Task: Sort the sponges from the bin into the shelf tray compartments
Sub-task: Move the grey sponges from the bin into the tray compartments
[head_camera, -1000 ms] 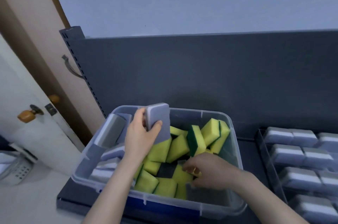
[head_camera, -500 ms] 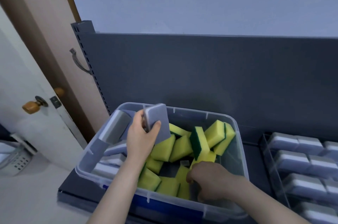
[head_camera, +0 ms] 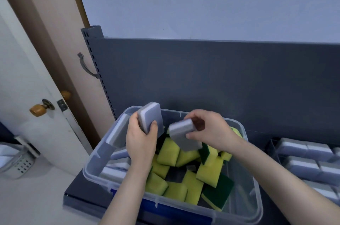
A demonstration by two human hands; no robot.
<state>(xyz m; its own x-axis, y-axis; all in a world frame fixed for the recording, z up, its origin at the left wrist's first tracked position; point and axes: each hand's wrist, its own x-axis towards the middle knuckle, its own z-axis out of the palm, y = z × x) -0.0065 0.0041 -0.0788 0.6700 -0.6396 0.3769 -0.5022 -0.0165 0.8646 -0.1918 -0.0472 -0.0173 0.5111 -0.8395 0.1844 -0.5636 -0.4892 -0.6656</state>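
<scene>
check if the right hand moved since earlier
Yes: the right hand rose from the near side of the bin toward its far rim, gripping a grey sponge.

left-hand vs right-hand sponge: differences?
The left-hand sponge stands upright, pale broad face toward the camera; the right-hand sponge lies tilted, darker grey side showing. The left-hand sponge is held from below, the right-hand sponge from above. Both are grey rounded blocks over the bin.

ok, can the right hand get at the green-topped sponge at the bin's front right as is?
Likely not yet: the path to the green-topped sponge looks open, but the right hand pinches a grey sponge, so its grip is taken.
</scene>
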